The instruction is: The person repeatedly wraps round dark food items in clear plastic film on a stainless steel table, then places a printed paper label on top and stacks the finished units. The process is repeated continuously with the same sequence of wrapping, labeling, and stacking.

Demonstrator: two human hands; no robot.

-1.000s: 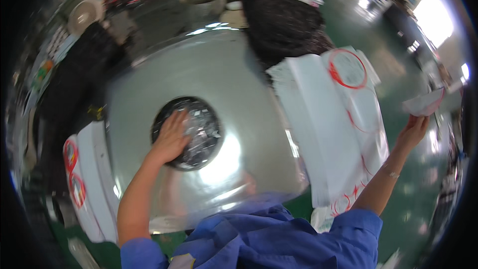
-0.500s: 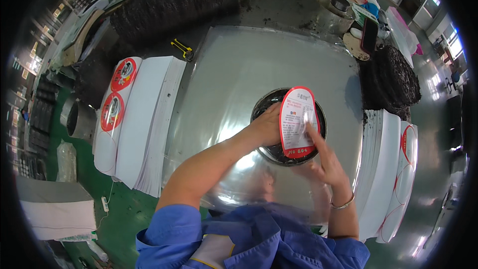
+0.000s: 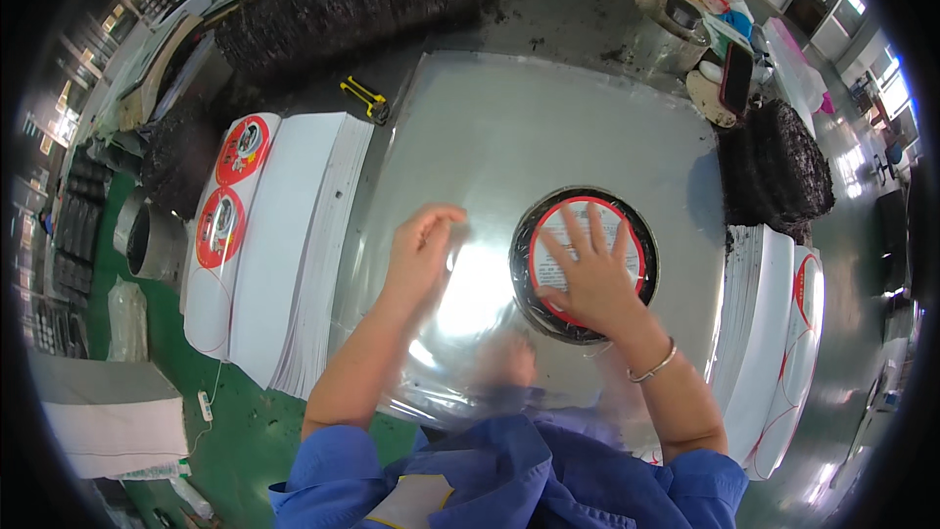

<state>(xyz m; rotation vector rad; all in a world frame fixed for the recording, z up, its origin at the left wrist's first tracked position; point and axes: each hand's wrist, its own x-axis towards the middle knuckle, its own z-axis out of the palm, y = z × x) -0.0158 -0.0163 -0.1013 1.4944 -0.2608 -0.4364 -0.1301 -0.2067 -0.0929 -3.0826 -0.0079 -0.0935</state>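
Observation:
My right hand (image 3: pixel 597 279), fingers spread, lies flat on a round label (image 3: pixel 632 235) with a red border and small print. The label sits face up within a round ring mould (image 3: pixel 516 289) with black shiny material around it; the hand covers the label's middle. My left hand (image 3: pixel 426 240) is off to the left, above the shiny sheet-covered work surface (image 3: pixel 529 108). Its fingers curl together, slightly blurred, with nothing visible in them.
Left stands a stack of white paper (image 3: pixel 294 216) beside plastic-wrapped red round labels (image 3: pixel 221 225); another white stack (image 3: pixel 749 294) is on the right. Dark crinkled sheets (image 3: pixel 352 5) lie far left, more (image 3: pixel 778 162) at right. A yellow-black cutter (image 3: pixel 364 98) and phone (image 3: pixel 736 78) lie behind.
The label was tilted between both hands over the mould; now it lies flat inside. My right hand has spread onto it. My left hand has left the mould and moved left.

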